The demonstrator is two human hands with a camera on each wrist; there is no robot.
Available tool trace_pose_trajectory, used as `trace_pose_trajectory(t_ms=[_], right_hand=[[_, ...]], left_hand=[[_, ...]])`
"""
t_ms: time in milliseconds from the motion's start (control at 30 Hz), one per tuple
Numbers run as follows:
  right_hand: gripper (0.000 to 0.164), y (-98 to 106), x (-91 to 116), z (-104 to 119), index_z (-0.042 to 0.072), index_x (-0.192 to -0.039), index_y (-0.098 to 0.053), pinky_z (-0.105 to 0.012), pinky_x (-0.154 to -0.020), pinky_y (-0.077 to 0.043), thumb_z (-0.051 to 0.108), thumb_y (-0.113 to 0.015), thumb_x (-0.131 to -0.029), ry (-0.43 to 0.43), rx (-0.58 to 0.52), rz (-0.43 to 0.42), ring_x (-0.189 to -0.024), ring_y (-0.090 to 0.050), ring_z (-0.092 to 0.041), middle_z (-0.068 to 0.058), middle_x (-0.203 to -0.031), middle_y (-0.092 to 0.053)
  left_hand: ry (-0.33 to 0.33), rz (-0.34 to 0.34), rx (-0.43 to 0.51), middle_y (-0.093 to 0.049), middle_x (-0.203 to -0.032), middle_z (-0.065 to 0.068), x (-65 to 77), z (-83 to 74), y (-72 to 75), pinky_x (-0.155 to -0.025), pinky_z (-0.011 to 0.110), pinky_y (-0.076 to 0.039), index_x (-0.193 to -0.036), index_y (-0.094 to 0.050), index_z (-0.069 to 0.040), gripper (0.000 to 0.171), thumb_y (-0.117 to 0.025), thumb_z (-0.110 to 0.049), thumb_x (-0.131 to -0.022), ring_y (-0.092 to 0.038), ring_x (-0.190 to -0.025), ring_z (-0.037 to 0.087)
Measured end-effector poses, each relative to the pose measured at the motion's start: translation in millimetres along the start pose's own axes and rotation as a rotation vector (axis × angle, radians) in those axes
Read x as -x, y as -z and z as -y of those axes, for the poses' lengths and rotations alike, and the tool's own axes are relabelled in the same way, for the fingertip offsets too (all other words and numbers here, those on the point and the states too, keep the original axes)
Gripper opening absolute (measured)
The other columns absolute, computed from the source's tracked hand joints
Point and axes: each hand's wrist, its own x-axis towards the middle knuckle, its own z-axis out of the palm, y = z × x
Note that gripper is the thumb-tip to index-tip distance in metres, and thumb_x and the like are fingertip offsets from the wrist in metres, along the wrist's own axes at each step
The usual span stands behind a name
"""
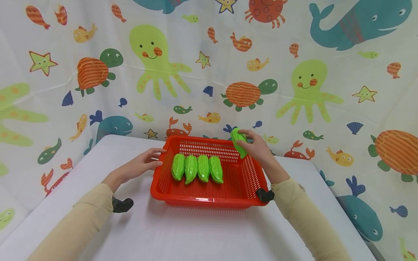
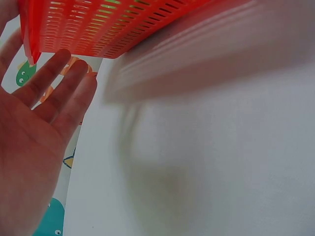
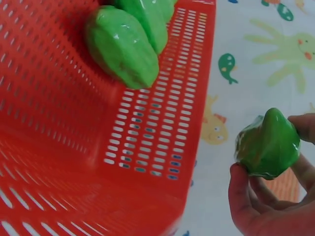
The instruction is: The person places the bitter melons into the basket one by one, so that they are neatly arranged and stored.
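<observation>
A red plastic basket (image 1: pixel 209 200) with slotted walls stands on the white table. Several glossy green ridged fruits, shaped like star fruit, lie side by side in its left half; one is this fruit (image 1: pixel 178 167). Above the basket's back right corner, my right hand (image 1: pixel 259 148) pinches another green ridged fruit (image 3: pixel 270 145) between thumb and fingers. My left hand (image 1: pixel 143 164) is at the basket's left rim, fingers extended and fingertips by the edge. In the left wrist view, the left hand's fingers (image 2: pixel 74 105) look nearly straight; whether they touch the basket I cannot tell.
The white tabletop (image 1: pixel 209 239) extends around the basket. Behind it hangs a cloth (image 1: pixel 196 32) printed with sea animals, close to the table's back edge. A black strap piece (image 1: pixel 122 205) juts from the left wrist and another (image 1: pixel 264 195) from the right, near the basket's front right corner.
</observation>
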Motion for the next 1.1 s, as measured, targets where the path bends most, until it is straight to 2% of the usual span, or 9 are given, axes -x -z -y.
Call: trace_pose_trajectory(t_ms=[400, 633, 733, 900, 1100], right_hand=[[0.05, -6.9, -8.5, -6.1, 0.014, -0.143, -0.049, -0.046, -0.097, -0.049, 0.027, -0.063, -0.096, -0.031, 0.0, 0.073, -0.114, -0.056, -0.033, -0.022, -0.137, -0.048], [0.05, -11.3, -12.4, -7.7, 0.011, -0.143, -0.048, -0.047, -0.097, -0.048, 0.024, -0.063, -0.096, -0.052, -0.024, 0.169, -0.125, -0.05, -0.036, -0.024, -0.143, -0.044], [0.051, -14.2, -14.4, -6.8, 0.012, -0.143, -0.048, -0.045, -0.094, -0.051, 0.023, -0.064, -0.096, -0.061, -0.012, 0.194, -0.125, -0.051, -0.035, -0.023, -0.144, -0.043], [0.05, -18.5, -16.6, -5.6, 0.011, -0.141, -0.049, -0.043, -0.09, -0.053, 0.024, -0.065, -0.095, -0.077, 0.024, 0.249, -0.11, -0.061, -0.031, -0.024, -0.136, -0.05], [0.047, -23.3, -18.2, -11.2, 0.009, -0.136, -0.054, -0.037, -0.081, -0.056, 0.024, -0.067, -0.093, -0.091, 0.116, 0.336, -0.09, -0.066, -0.021, -0.021, -0.126, -0.057]], left_hand=[[0.002, 0.007, 0.005, -0.04, -0.145, 0.021, 0.9, -3.4, 1.9, -0.097, 0.055, -0.047, -0.15, -0.031, -0.017, 0.064, -0.06, -0.035, -0.097, -0.043, -0.129, 0.041], [0.011, 0.006, -0.002, -0.04, -0.145, 0.019, -0.2, -1.1, 1.7, -0.097, 0.055, -0.047, -0.15, -0.032, -0.018, 0.064, -0.06, -0.037, -0.096, -0.043, -0.13, 0.04], [0.013, 0.006, 0.0, -0.04, -0.145, 0.019, 0.6, -1.5, 1.5, -0.097, 0.055, -0.048, -0.15, -0.031, -0.018, 0.065, -0.061, -0.037, -0.096, -0.043, -0.13, 0.04], [0.011, 0.005, 0.002, -0.04, -0.145, 0.019, 1.6, -1.9, 1.7, -0.097, 0.055, -0.048, -0.151, -0.031, -0.018, 0.065, -0.061, -0.036, -0.096, -0.043, -0.13, 0.04], [0.012, 0.009, -0.003, -0.04, -0.144, 0.019, -0.8, -0.3, 1.7, -0.097, 0.055, -0.047, -0.15, -0.031, -0.017, 0.064, -0.06, -0.038, -0.096, -0.043, -0.13, 0.04]])
